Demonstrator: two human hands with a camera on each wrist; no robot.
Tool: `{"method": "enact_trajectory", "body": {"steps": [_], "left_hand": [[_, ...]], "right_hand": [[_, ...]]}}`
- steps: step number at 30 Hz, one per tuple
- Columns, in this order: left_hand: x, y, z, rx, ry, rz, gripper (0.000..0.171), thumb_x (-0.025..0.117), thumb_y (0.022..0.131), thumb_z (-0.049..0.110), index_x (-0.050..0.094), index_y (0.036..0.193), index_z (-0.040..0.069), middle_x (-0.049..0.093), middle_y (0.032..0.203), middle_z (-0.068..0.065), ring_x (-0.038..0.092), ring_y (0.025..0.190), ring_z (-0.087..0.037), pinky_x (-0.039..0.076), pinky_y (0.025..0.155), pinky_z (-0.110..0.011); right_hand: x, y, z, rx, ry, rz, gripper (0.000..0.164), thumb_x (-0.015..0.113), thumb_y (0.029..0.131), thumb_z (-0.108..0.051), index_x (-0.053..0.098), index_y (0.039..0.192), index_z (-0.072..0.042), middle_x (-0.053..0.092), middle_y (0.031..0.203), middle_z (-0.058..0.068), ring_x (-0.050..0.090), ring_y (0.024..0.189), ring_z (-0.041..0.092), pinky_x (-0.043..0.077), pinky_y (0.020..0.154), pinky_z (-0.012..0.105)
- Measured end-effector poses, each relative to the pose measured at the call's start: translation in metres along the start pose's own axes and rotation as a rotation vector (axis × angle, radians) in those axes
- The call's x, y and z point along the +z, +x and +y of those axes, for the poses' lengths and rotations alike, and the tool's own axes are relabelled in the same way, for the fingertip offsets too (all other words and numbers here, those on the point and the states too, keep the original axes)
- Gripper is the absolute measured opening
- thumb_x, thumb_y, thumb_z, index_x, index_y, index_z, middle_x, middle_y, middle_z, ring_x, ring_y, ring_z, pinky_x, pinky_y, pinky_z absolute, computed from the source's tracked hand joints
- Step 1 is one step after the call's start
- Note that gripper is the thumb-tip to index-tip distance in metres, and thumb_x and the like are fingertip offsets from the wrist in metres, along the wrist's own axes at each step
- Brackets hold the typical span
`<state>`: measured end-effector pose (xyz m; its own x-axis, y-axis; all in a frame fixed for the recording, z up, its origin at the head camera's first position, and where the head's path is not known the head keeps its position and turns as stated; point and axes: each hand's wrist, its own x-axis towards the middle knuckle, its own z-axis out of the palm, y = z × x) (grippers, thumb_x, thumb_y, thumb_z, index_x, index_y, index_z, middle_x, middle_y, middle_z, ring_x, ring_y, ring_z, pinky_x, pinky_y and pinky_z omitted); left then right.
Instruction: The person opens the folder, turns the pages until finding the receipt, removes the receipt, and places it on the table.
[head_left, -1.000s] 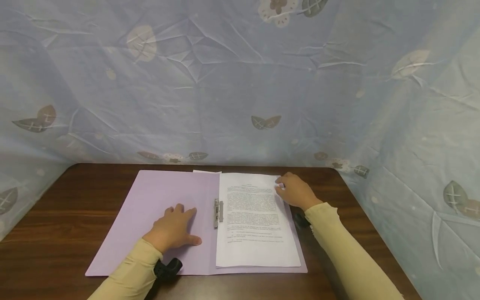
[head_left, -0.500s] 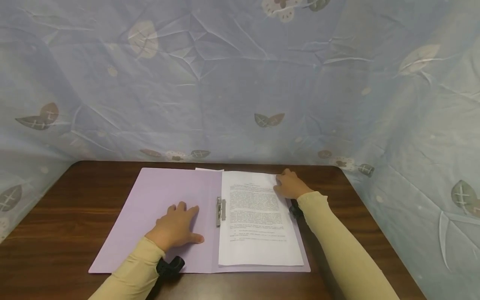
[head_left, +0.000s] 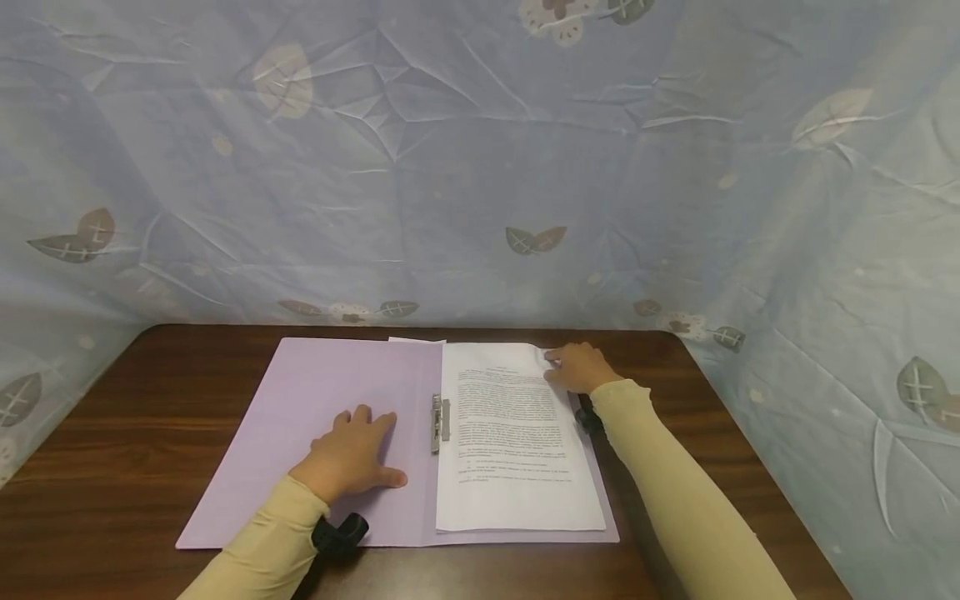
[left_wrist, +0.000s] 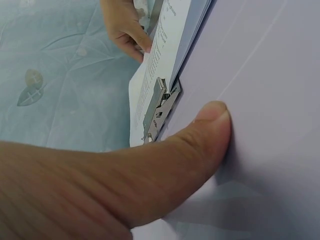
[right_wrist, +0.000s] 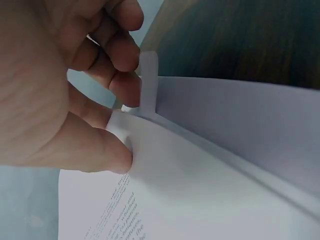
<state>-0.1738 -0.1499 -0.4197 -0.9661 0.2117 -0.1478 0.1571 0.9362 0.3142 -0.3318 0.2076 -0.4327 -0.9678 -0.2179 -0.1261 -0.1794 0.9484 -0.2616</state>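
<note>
A light purple folder (head_left: 315, 375) lies spread wide on the table, with a metal clip (head_left: 436, 423) along its fold. Printed sheets of paper (head_left: 517, 500) lie on its right half, their left edge by the clip. My left hand (head_left: 348, 458) rests on the left cover with fingers spread and thumb toward the clip. At the sheets' top right corner, my right hand (head_left: 579, 367) pinches the paper. In the right wrist view the thumb (right_wrist: 107, 152) presses on the top sheet, and the corner bends up slightly. Part of the index finger is hidden behind the paper.
The dark wooden table (head_left: 97, 433) ends at a pale blue patterned cloth (head_left: 450, 192) hung behind and at the sides. A strip of white paper (head_left: 412, 340) sticks out past the folder's top edge. A white tab (right_wrist: 149, 82) stands beside the right fingers.
My right hand has closed in slightly on the sheets' top right corner, which now bends up a little. My left hand has stayed in place on the cover.
</note>
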Motion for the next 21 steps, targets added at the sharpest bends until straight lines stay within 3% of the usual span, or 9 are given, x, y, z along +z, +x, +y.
{"method": "enact_trajectory", "body": {"steps": [4, 8, 11, 13, 15, 18, 21], "left_hand": [[0.001, 0.000, -0.001, 0.001, -0.001, 0.001, 0.093, 0.090, 0.072, 0.050, 0.055, 0.146, 0.006, 0.052, 0.137, -0.029, 0.047, 0.128, -0.056, 0.048, 0.084, -0.075], [0.001, 0.000, -0.001, 0.001, -0.005, 0.000, 0.093, 0.090, 0.073, 0.050, 0.055, 0.146, 0.005, 0.051, 0.137, -0.030, 0.046, 0.129, -0.056, 0.047, 0.084, -0.076], [0.001, 0.000, -0.001, 0.000, -0.006, 0.002, 0.093, 0.090, 0.072, 0.050, 0.055, 0.146, 0.005, 0.051, 0.138, -0.030, 0.046, 0.129, -0.057, 0.047, 0.084, -0.076], [0.001, 0.000, -0.001, -0.001, -0.004, 0.003, 0.093, 0.090, 0.072, 0.050, 0.055, 0.146, 0.005, 0.051, 0.138, -0.030, 0.046, 0.129, -0.057, 0.047, 0.084, -0.076], [0.001, 0.000, 0.000, -0.001, -0.004, 0.002, 0.093, 0.090, 0.072, 0.050, 0.055, 0.146, 0.005, 0.051, 0.138, -0.030, 0.046, 0.129, -0.057, 0.047, 0.084, -0.076], [0.001, 0.000, 0.000, -0.004, -0.005, -0.001, 0.094, 0.090, 0.072, 0.050, 0.055, 0.147, 0.005, 0.051, 0.139, -0.030, 0.046, 0.129, -0.057, 0.047, 0.085, -0.077], [0.001, 0.000, 0.000, -0.009, -0.009, -0.006, 0.095, 0.090, 0.072, 0.050, 0.054, 0.147, 0.005, 0.050, 0.139, -0.030, 0.045, 0.130, -0.057, 0.046, 0.086, -0.077]], "right_hand": [[0.002, 0.001, 0.002, 0.017, 0.087, 0.004, 0.054, 0.068, 0.098, -0.024, 0.057, 0.146, -0.003, 0.061, 0.142, 0.021, 0.055, 0.132, 0.043, 0.039, 0.111, 0.061], [0.004, 0.002, 0.002, 0.065, 0.179, 0.006, 0.066, 0.068, 0.097, -0.018, 0.041, 0.155, 0.000, 0.060, 0.141, 0.023, 0.059, 0.127, 0.040, 0.044, 0.108, 0.059], [0.002, 0.003, 0.003, 0.072, 0.228, 0.027, 0.075, 0.065, 0.096, -0.013, 0.027, 0.159, 0.003, 0.062, 0.130, 0.024, 0.063, 0.110, 0.036, 0.051, 0.096, 0.053], [0.000, 0.002, 0.004, 0.056, 0.252, 0.053, 0.074, 0.064, 0.095, -0.011, 0.028, 0.158, 0.006, 0.064, 0.118, 0.020, 0.062, 0.096, 0.031, 0.053, 0.084, 0.046], [-0.003, 0.001, 0.006, 0.021, 0.278, 0.080, 0.063, 0.065, 0.094, -0.011, 0.042, 0.150, 0.007, 0.063, 0.104, 0.015, 0.058, 0.086, 0.026, 0.049, 0.074, 0.040], [-0.008, -0.001, 0.011, -0.031, 0.302, 0.113, 0.029, 0.067, 0.094, -0.014, 0.065, 0.118, 0.002, 0.058, 0.089, 0.008, 0.053, 0.078, 0.021, 0.043, 0.068, 0.034], [-0.012, -0.004, 0.016, -0.062, 0.351, 0.114, 0.014, 0.070, 0.095, -0.019, 0.066, 0.091, -0.005, 0.058, 0.081, 0.004, 0.054, 0.073, 0.019, 0.044, 0.066, 0.032]]}}
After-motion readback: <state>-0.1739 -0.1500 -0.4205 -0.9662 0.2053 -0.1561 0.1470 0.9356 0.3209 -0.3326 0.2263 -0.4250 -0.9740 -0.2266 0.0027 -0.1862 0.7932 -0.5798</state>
